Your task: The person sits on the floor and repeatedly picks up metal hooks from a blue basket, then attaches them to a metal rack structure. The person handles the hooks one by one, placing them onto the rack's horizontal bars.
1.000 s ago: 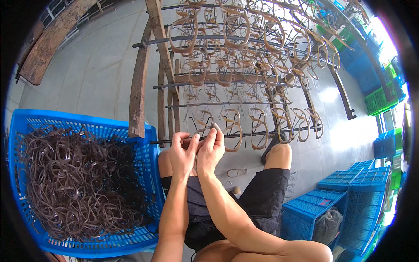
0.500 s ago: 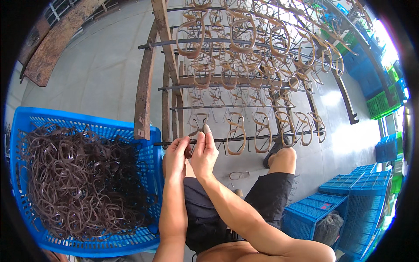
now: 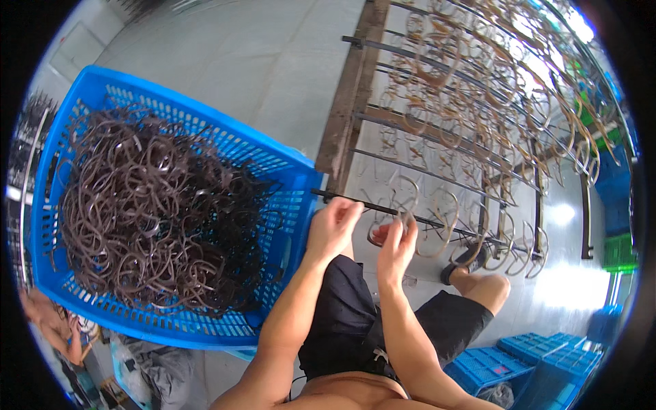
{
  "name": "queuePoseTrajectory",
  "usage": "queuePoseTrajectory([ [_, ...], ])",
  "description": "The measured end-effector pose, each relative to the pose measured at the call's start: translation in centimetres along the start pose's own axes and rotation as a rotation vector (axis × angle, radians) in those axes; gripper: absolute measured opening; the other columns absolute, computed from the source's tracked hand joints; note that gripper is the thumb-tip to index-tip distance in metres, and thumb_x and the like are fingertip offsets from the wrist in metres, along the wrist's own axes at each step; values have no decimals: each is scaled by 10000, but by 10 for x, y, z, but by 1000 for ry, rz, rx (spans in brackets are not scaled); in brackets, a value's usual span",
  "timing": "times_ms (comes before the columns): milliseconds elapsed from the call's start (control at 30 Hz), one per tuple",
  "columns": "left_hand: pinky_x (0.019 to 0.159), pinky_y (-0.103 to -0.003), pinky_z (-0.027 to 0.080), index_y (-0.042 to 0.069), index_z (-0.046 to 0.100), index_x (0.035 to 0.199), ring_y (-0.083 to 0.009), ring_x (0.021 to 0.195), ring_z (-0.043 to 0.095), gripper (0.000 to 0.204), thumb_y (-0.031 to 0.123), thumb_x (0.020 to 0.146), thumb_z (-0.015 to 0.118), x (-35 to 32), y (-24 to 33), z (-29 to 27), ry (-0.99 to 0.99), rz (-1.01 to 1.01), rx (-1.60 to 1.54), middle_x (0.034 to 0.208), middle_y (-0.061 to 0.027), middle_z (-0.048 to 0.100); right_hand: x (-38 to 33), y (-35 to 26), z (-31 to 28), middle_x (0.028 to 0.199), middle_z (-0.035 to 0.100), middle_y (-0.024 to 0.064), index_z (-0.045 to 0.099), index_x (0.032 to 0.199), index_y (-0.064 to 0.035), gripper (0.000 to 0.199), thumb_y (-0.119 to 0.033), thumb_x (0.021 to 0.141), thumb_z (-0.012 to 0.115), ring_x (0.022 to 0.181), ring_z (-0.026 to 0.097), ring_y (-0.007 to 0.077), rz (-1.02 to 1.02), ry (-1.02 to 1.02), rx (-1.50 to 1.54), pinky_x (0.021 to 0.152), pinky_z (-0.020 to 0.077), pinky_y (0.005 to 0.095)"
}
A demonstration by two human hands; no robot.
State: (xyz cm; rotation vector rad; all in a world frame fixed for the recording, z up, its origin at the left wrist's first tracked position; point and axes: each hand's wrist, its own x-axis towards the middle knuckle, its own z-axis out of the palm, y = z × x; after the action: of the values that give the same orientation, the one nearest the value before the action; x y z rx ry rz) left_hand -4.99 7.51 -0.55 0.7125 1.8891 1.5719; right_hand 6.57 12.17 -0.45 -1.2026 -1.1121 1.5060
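Observation:
My right hand (image 3: pixel 396 251) is closed with its fingertips on a brown eyeglass frame (image 3: pixel 407 198), at the lowest dark rod (image 3: pixel 437 224) of the rack. Part of that frame is hidden behind the fingers. To its left, my left hand (image 3: pixel 333 229) is closed, fingertips pressed together, near the rod's left end; whatever it pinches, if anything, is too small to make out. More brown eyeglass frames (image 3: pixel 447 225) hang along the same rod to the right. Left of my hands, a blue plastic basket (image 3: pixel 287 160) holds a tangled heap of dark brown eyeglass frames (image 3: pixel 147 219).
The rack's brown upright (image 3: pixel 345 102) stands just beyond my hands, with several higher rods full of frames. Blue crates (image 3: pixel 488 365) sit at the lower right, green ones (image 3: pixel 620 253) farther off. Another person (image 3: pixel 58 326) is at the lower left edge.
My view has turned left, so the basket shows more fully and the rack has shifted right. My hands, close together before, are now apart, the left one nearer the basket.

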Motion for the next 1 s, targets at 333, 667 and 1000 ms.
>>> queuePoseTrajectory([
  [333, 841, -461, 422, 67, 579, 1047, -333, 1068, 466, 239, 102, 820, 510, -4, -108, -122, 62, -183, 1400, 1124, -136, 521, -31, 78, -77, 809, 559, 180, 507, 975, 53, 399, -311, 826, 573, 785, 549, 304, 288, -299, -812, 754, 437, 366],
  [667, 443, -204, 394, 41, 553, 851, -78, 509, 514, 315, 308, 953, 420, -52, 20, -92, 366, -19, 133, 643, -35, 585, -39, -33, -34, 924, 552, 149, 504, 1095, 44, 315, -106, 834, 594, 793, 585, 253, -484, -661, -520, 755, 463, 307],
  [1000, 602, -269, 479, 28, 521, 1060, -151, 735, 561, 348, 289, 835, 575, 4, 12, -51, 118, -178, -157, 902, -81, 587, -13, -62, -128, 614, 594, 27, 572, 1088, 33, 260, -68, 852, 533, 482, 549, 91, -332, -342, -303, 448, 449, 237],
])
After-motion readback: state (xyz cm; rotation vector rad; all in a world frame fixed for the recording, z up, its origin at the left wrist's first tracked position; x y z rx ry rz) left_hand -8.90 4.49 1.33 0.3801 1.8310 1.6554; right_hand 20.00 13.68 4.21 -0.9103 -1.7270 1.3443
